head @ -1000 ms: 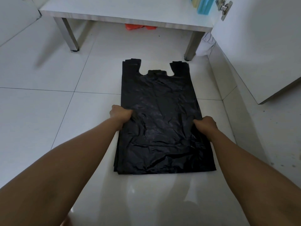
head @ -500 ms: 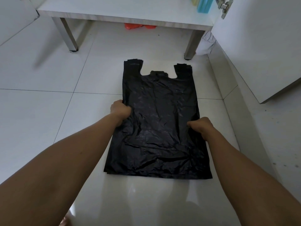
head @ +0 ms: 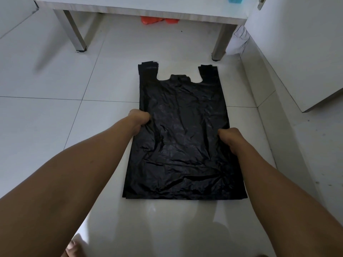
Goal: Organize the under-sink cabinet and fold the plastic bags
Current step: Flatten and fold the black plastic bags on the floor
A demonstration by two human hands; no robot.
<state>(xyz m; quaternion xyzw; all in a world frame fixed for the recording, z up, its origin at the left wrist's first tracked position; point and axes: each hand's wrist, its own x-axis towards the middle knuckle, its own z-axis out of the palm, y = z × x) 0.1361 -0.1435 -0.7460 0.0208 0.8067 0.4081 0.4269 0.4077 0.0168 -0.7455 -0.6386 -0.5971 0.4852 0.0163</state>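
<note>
Head view. Item: black plastic bag (head: 183, 141), flat on white floor tiles (head: 55, 80), handles at the far end, near a table leg (head: 220, 43). Left hand (head: 140, 117) pinches its left edge and right hand (head: 229, 135) its right edge, fingers curled on the film. Risks: thin plastic may slip from a pinch, slide on the glossy tile, or crease askew if the hands pull unevenly.

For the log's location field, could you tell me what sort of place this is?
Probably a home kitchen or utility room: glossy white floor tiles, a low white table, and an open white cabinet door.
</note>
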